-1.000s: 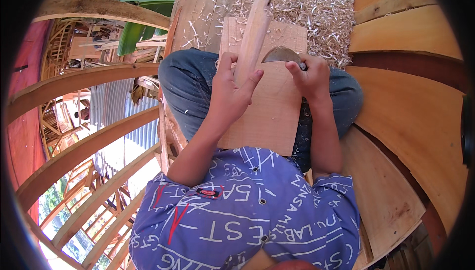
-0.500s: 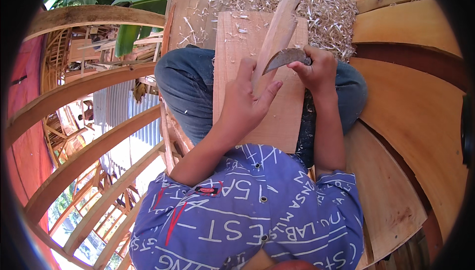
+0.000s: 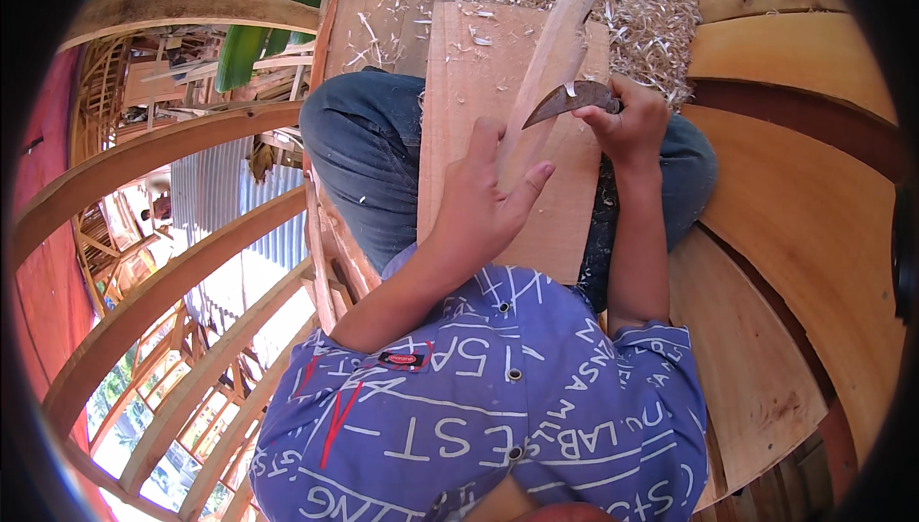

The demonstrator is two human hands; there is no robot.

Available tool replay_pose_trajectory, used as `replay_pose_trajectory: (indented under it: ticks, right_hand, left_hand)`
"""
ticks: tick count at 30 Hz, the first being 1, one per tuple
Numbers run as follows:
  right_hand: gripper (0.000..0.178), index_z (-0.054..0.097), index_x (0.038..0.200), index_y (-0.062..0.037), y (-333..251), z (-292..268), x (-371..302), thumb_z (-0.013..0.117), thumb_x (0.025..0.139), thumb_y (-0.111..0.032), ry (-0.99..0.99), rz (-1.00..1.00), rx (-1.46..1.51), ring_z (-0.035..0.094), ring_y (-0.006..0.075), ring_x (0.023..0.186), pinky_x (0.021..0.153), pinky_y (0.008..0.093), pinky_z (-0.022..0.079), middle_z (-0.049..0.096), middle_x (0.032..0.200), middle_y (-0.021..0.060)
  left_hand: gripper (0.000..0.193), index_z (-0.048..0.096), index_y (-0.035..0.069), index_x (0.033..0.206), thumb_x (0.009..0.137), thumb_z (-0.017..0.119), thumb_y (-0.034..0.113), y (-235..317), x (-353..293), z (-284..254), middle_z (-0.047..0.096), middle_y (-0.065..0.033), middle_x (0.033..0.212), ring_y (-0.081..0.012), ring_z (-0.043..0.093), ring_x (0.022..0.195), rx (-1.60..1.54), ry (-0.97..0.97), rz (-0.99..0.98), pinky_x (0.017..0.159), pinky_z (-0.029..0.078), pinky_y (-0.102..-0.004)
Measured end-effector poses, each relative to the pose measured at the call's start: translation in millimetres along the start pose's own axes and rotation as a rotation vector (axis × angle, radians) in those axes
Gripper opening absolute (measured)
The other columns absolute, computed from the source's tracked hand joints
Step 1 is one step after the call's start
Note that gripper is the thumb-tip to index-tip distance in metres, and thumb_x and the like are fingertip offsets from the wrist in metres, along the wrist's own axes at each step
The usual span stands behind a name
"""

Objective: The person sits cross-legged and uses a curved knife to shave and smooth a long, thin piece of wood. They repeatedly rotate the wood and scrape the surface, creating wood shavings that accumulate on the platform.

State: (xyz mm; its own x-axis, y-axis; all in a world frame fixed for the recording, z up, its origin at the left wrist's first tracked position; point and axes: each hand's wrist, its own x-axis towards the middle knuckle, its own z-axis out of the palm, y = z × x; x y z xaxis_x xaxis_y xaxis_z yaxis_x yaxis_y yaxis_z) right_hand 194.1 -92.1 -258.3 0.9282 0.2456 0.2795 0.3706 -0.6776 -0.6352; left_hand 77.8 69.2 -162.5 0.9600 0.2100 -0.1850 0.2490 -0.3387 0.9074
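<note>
Swung rightward since a second ago, the wooden stick (image 3: 552, 67) slants over the board (image 3: 466, 82), its lower end between finger and thumb of the left grip (image 3: 474, 197), which holds it, thumb spread. The right grip (image 3: 637, 125) is closed around the curved knife (image 3: 586, 97), blade overlapping the stick.

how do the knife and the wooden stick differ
The knife has a dark, curved blade; the wooden stick is pale and mostly straight.
The knife is short, while the stick is much longer and runs to the picture's top edge.
The knife is in the right hand; the stick is in the left hand.
Both are held over the flat board.
</note>
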Motion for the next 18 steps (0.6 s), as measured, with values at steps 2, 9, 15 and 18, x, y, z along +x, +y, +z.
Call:
replay_pose_trajectory:
  ticks: [2,9,15,18]
  right_hand:
    - [0.077,0.045,0.053,-0.0069,-1.2,-0.5,-0.8,0.061,0.054,-0.082,-0.013,0.04,0.005,0.046,0.0264,0.041,0.042,0.0349,0.039,0.045,0.046,0.0091]
    - [0.07,0.047,0.056,-0.0034,5.9,-25.1,40.4,0.046,0.085,-0.067,0.428,0.739,0.535,0.048,0.0189,0.045,0.045,0.0339,0.036,0.046,0.048,0.0063]
    - [0.065,0.026,0.052,-0.0118,49.8,-14.2,26.1,0.042,0.093,-0.059,0.158,0.577,0.633,0.027,0.0045,0.044,0.043,0.028,0.021,0.026,0.048,-0.0058]
    - [0.063,0.034,0.059,-0.0115,59.5,-14.7,27.7,0.039,0.089,-0.067,0.055,0.547,0.682,0.031,0.0062,0.04,0.039,0.0229,0.024,0.031,0.049,-0.0047]
  left_hand:
    - [0.033,0.042,0.004,0.101,0.085,0.068,0.017,-1.0,-2.2,1.0,0.059,-0.0123,0.074,-0.0105,0.057,0.063,-0.013,-0.002,-0.02,0.052,0.043,-0.0261]
    - [0.034,0.042,0.004,0.103,0.085,0.068,0.018,-17.7,-32.4,10.6,0.059,-0.0111,0.078,-0.0157,0.06,0.07,0.018,-0.194,0.01,0.054,0.043,-0.0277]
    - [0.036,0.041,0.002,0.105,0.087,0.065,0.02,-23.9,-12.3,-30.0,0.057,-0.01,0.068,-0.0171,0.057,0.053,-0.17,-0.009,-0.261,0.049,0.045,-0.0293]
    - [0.027,0.039,0.007,0.103,0.091,0.059,0.02,-16.8,1.7,-36.4,0.045,-0.0007,0.057,-0.005,0.039,0.034,-0.516,-0.02,-0.301,0.031,0.031,-0.0199]
